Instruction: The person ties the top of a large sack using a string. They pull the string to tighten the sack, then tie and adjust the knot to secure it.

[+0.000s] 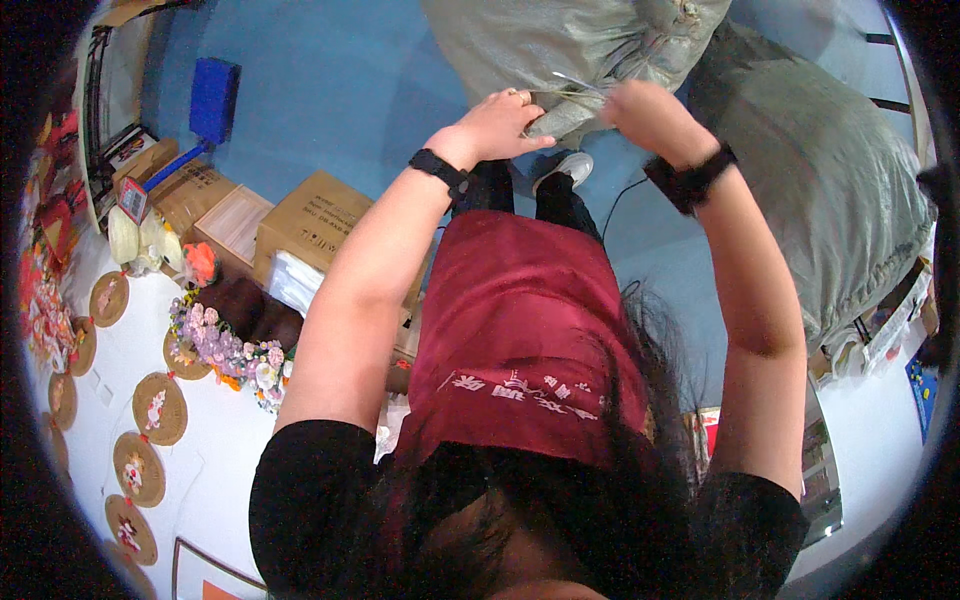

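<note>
A large grey-green woven sack [525,37] stands in front of me on the floor, its cloth gathered near my hands. At its near edge, my left hand [510,124] has its thumb apart from the curled fingers; a thin yellowish strand runs from it towards the other hand. What its fingers hold is hard to tell. My right hand [649,112], blurred, is closed near the gathered cloth, with a thin pale strip [577,82] reaching out from it to the left. Whether strip and strand are one piece cannot be told.
Another bulging sack [832,180] lies at the right. Cardboard boxes [315,214], a wooden crate [234,223] and artificial flowers [225,337] are at the left. A blue dustpan-like object [214,101] with a handle stands behind them. A dark cord [619,201] crosses the floor near my shoes.
</note>
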The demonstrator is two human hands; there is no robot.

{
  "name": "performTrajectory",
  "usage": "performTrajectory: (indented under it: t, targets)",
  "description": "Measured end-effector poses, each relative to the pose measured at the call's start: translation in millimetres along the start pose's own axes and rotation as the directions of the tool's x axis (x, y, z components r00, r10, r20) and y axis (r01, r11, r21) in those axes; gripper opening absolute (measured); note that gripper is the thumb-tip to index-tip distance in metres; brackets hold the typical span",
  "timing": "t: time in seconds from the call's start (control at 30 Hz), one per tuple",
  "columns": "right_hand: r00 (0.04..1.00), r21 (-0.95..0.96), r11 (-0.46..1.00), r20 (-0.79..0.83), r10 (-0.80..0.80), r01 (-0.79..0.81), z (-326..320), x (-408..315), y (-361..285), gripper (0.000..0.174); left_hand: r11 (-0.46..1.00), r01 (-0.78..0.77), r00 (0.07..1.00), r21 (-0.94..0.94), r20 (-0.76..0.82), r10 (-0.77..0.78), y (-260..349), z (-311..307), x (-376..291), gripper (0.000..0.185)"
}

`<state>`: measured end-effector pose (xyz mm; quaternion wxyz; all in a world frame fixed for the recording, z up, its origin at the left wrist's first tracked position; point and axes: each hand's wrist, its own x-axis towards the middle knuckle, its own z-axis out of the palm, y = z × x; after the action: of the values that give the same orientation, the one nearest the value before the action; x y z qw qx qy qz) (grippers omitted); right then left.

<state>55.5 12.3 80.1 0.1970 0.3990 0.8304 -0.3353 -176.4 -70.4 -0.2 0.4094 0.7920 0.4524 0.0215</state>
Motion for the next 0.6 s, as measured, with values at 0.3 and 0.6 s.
performTrajectory:
  t: [0.3, 0.6]
  targets:
    - [0.946, 0.805, 0.586, -0.107, 0.305, -0.098, 40.3, -139.8, -34.0, 0.022, 0.895, -0.196, 0.973, 0.401, 0.193, 0.127, 50.1, -46.9, -3.7, 0.021]
    - [0.944, 0.950, 0.265, 0.073, 0.321, -0.163, 44.2, -240.6, -34.6, 0.021, 0.828, -0.380, 0.914, 0.412, 0.029, 0.405, 71.4, -23.0, 10.4, 0.009]
